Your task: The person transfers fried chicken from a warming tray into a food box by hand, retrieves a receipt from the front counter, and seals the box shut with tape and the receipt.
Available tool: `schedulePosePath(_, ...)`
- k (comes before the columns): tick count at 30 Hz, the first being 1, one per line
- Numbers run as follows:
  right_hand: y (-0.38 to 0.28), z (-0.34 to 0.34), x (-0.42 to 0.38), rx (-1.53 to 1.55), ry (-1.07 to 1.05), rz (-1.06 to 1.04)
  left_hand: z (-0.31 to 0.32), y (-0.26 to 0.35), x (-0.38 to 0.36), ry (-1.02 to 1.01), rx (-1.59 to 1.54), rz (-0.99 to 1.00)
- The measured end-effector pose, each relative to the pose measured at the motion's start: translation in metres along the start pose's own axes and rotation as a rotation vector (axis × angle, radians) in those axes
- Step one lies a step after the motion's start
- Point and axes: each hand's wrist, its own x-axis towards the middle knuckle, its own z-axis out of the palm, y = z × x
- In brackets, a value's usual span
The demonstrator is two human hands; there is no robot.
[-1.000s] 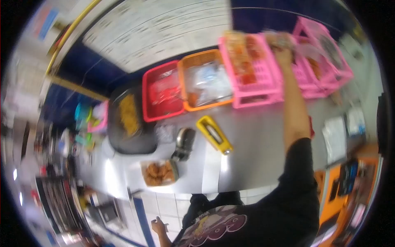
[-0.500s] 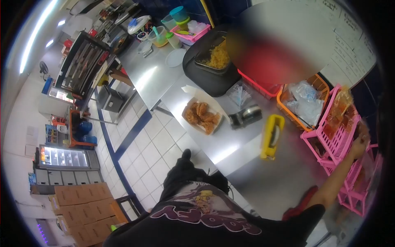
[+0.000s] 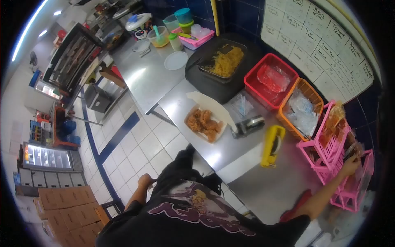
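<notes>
My right hand (image 3: 350, 165) is at the pink stacked plastic rack (image 3: 329, 153) on the right. Its fingers are closed on a clear plastic packet (image 3: 354, 150) with brownish contents, partly hidden by the rack. Orange-brown sachets (image 3: 334, 123) fill the rack's upper tier. Away from the counter, my left hand (image 3: 146, 180) hangs by my side over the floor, fingers curled, with nothing visible in it. Pieces of fried chicken (image 3: 202, 124) lie in an open paper box (image 3: 222, 131) on the steel counter (image 3: 247, 154).
A yellow tape dispenser (image 3: 271, 146) and a dark roll dispenser (image 3: 248, 126) stand mid-counter. Behind are a red bin (image 3: 256, 87), an orange basket (image 3: 293, 122) and a tray of yellow shredded food (image 3: 227, 61). A whiteboard (image 3: 321, 45) leans on the wall.
My left hand has come into view at the lower left. My right hand stays at the pink rack, now with a packet at its fingertips. The blurred round shape over the red bin is gone.
</notes>
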Motion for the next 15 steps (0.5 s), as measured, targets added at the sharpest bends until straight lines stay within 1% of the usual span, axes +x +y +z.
schedulePosePath(1, -0.013, -0.018, -0.004, 0.149, 0.087, 0.013, -0.002, 0.005, 0.008, -0.053, -0.036, -0.004)
schedulePosePath(2, -0.046, -0.044, -0.021, 0.123, 0.097, 0.004, -0.002, 0.009, 0.020, -0.072, -0.037, 0.011)
schedulePosePath(3, -0.098, -0.076, -0.049, 0.479, -0.004, -0.083, 0.010, 0.005, 0.051, -0.090, -0.022, 0.032)
schedulePosePath(4, -0.140, -0.105, -0.078, 0.827, -0.111, -0.166, 0.036, -0.007, 0.103, -0.118, 0.030, 0.135)
schedulePosePath(5, -0.158, -0.113, -0.117, 0.886, -0.216, -0.122, 0.052, -0.013, 0.138, -0.147, 0.086, 0.241)
schedulePosePath(6, -0.219, -0.142, -0.169, 0.976, -0.343, -0.039, 0.052, -0.008, 0.158, -0.159, 0.117, 0.274)
schedulePosePath(7, -0.217, -0.131, -0.210, 1.273, -0.616, 0.240, 0.044, -0.001, 0.176, -0.191, 0.192, 0.386)
schedulePosePath(8, -0.262, -0.148, -0.261, 1.395, -0.727, 0.444, 0.032, 0.004, 0.200, -0.220, 0.275, 0.501)
schedulePosePath(9, -0.311, -0.168, -0.303, 1.460, -0.823, 0.532, 0.031, -0.007, 0.237, -0.092, 0.424, 0.899)
schedulePosePath(10, -0.342, -0.177, -0.341, 1.521, -0.936, 0.623, 0.028, 0.004, 0.274, -0.131, 0.435, 0.836)
schedulePosePath(11, -0.343, -0.163, -0.389, 1.458, -0.923, 0.727, 0.021, 0.019, 0.302, -0.169, 0.441, 0.772)
schedulePosePath(13, -0.410, -0.189, -0.431, 1.505, -0.944, 0.977, -0.033, 0.038, 0.307, -0.107, 0.639, 1.086)
schedulePosePath(14, -0.422, -0.193, -0.445, 1.474, -0.919, 0.985, -0.027, 0.038, 0.343, -0.094, 0.388, 0.961)
schedulePosePath(15, -0.430, -0.193, -0.460, 1.450, -0.981, 1.017, -0.056, 0.050, 0.335, -0.078, 0.618, 1.113)
